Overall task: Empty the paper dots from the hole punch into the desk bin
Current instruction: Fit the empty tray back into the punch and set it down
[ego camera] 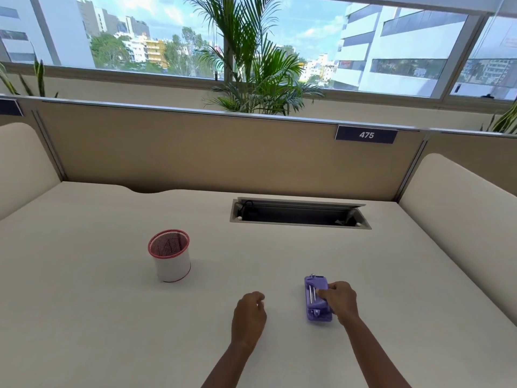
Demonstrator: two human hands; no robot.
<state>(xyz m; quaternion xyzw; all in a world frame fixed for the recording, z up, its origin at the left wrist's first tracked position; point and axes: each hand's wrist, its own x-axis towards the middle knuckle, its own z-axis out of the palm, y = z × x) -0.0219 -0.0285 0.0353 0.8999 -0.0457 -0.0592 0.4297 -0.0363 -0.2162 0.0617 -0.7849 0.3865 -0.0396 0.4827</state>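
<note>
The right hand (340, 301) grips the purple hole punch (317, 299) lying on the desk (112, 317); the left hand (249, 315) hovers loosely curled, empty, beside it.

Beige partition (195, 147), palm (251, 65), daylit windows (391, 37).

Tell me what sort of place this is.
Most likely an office workstation: a desk fenced by partition panels, one bearing a number plate reading 475, a cable tray set into the desktop, and high-rise buildings outside the window.
</note>
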